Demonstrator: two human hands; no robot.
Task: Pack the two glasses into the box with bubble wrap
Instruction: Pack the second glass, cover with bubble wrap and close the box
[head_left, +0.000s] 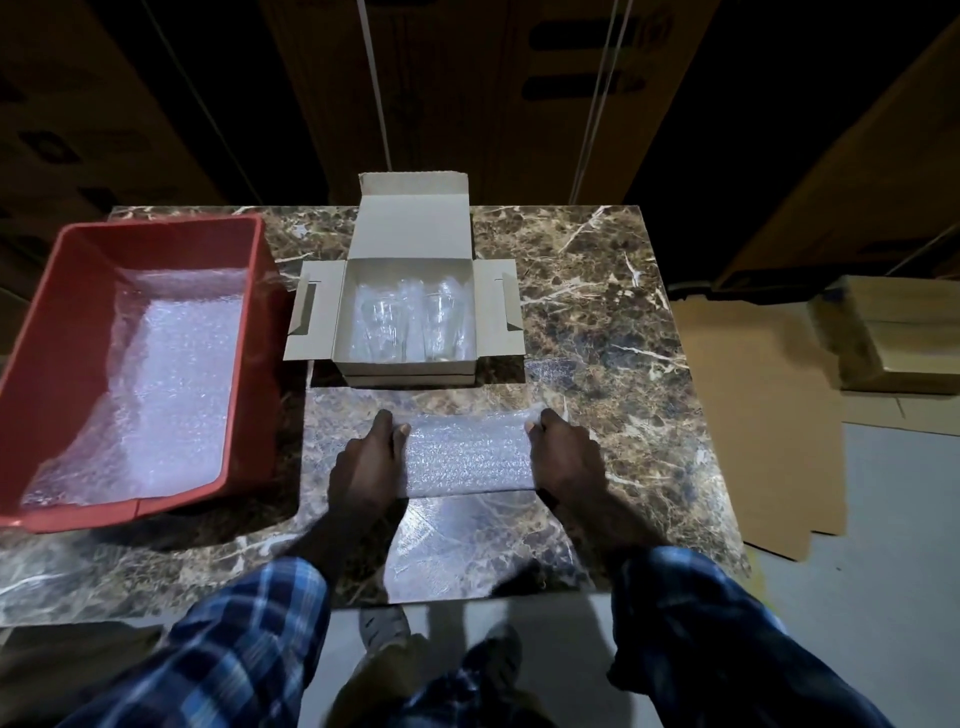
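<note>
- Nearest to the camera, two sleeves in blue check reach forward over the near edge of the table; below the edge, feet stand on the floor.
- A flat part of the bubble wrap lies on the table between the arms, and its far part is folded or rolled into a thick band.
- The left hand holds the left end of this band, thumb on top, fingers curled at the edge.
- The right hand holds the right end in the same way. The hands are apart, one at each end, both gripping the wrap.
- The long axis of the band runs left to right, across the person.
- The box stands straight ahead of the hands, just beyond the band, with lid and side flaps open. I judge both hands about equally near to it.
- Inside the box the two glasses stand side by side with some wrap around them; the details are not clear.
- I think the band is a pad to go over the glasses. Its length seems to lie along the box width, so it may need only a lift forward, no turn.
- To the left, a red bin holds more wrap.
- To the right, on the floor, flat cardboard lies.
</note>
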